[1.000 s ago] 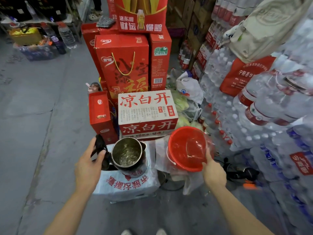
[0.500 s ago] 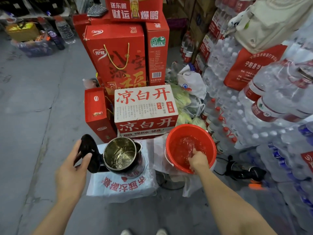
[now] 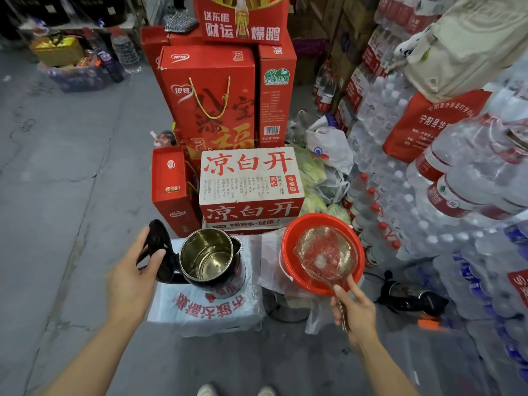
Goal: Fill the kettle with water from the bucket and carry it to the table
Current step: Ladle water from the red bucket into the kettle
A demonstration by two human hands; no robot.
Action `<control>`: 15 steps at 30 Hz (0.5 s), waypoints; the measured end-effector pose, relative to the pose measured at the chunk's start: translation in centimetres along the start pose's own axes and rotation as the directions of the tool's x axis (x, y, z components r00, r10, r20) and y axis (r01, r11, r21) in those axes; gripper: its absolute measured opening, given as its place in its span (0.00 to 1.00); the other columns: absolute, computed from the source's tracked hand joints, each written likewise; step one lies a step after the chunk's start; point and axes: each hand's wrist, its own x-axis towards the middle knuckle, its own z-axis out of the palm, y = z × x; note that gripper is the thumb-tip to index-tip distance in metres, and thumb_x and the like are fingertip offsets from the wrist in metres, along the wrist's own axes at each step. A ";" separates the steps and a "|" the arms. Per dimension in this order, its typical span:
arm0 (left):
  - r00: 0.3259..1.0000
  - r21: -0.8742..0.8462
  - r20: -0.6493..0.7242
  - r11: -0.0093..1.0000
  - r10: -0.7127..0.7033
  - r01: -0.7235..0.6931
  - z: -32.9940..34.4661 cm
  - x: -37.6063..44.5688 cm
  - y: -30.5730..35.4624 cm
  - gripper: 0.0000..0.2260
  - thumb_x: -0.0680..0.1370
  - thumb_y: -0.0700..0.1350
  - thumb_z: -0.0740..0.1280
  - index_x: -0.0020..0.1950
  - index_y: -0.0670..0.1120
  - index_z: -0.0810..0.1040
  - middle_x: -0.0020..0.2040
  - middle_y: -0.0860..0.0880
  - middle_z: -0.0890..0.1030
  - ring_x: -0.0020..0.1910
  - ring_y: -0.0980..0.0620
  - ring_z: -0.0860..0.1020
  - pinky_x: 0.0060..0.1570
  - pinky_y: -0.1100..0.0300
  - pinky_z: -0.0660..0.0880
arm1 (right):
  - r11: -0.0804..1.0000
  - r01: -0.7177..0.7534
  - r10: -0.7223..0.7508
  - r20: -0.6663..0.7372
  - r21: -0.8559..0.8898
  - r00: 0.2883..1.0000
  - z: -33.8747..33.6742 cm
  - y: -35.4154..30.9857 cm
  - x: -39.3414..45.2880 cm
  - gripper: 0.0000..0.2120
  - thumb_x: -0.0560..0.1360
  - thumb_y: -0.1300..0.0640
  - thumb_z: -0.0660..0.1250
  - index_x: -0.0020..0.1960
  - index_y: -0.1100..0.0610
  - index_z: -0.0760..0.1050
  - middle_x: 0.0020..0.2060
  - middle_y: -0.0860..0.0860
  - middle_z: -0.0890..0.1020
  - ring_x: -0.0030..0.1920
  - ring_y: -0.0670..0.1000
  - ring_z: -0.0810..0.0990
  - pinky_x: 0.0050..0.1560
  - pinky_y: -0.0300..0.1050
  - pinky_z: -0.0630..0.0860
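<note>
The left hand (image 3: 130,281) pinches the raised black lid (image 3: 156,238) of the kettle (image 3: 213,261) between thumb and fingers. The right hand (image 3: 355,310) fingers curl round the handle of a clear scoop (image 3: 325,252) over the red bucket (image 3: 320,218).

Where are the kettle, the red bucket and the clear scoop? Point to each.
kettle (image 3: 205,252), head view, steel inner wall.
red bucket (image 3: 320,218), head view, far rim.
clear scoop (image 3: 325,252), head view, middle of its bowl.
</note>
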 end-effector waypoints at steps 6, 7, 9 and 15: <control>1.000 0.003 0.012 1.000 0.004 -0.004 -0.1 -0.4 0.7 0.24 0.78 0.47 0.67 0.73 0.61 0.67 0.64 0.48 0.80 0.64 0.49 0.77 0.63 0.50 0.73 | 0.991 0.101 -0.114 0.167 0.088 0.979 1.3 -2.8 -4.4 0.50 0.58 0.46 0.83 0.75 0.46 0.65 0.28 0.61 0.77 0.19 0.51 0.67 0.19 0.39 0.67; 1.000 0.002 0.016 1.000 0.002 -0.002 -0.2 -0.5 1.0 0.24 0.79 0.47 0.67 0.73 0.61 0.66 0.64 0.48 0.80 0.62 0.48 0.78 0.62 0.50 0.73 | 0.989 0.109 -0.126 0.197 0.096 0.972 1.8 -3.4 -5.1 0.55 0.51 0.41 0.84 0.75 0.44 0.65 0.28 0.61 0.77 0.18 0.51 0.67 0.18 0.39 0.67; 1.000 0.026 0.016 1.000 -0.001 0.000 -0.2 -0.7 1.4 0.24 0.79 0.47 0.66 0.74 0.60 0.66 0.64 0.47 0.80 0.59 0.45 0.80 0.58 0.50 0.74 | 0.987 0.128 -0.147 0.241 0.093 0.959 3.2 -4.2 -6.4 0.58 0.47 0.39 0.84 0.74 0.43 0.65 0.28 0.62 0.77 0.18 0.51 0.67 0.18 0.39 0.67; 0.999 0.088 0.027 0.996 0.024 -0.027 -0.6 -0.3 0.8 0.27 0.77 0.49 0.68 0.75 0.58 0.65 0.63 0.49 0.81 0.61 0.48 0.79 0.58 0.50 0.77 | 0.985 0.167 -0.168 0.312 0.032 0.935 7.9 -4.8 -8.8 0.35 0.74 0.70 0.68 0.76 0.49 0.63 0.27 0.61 0.75 0.17 0.49 0.67 0.16 0.37 0.65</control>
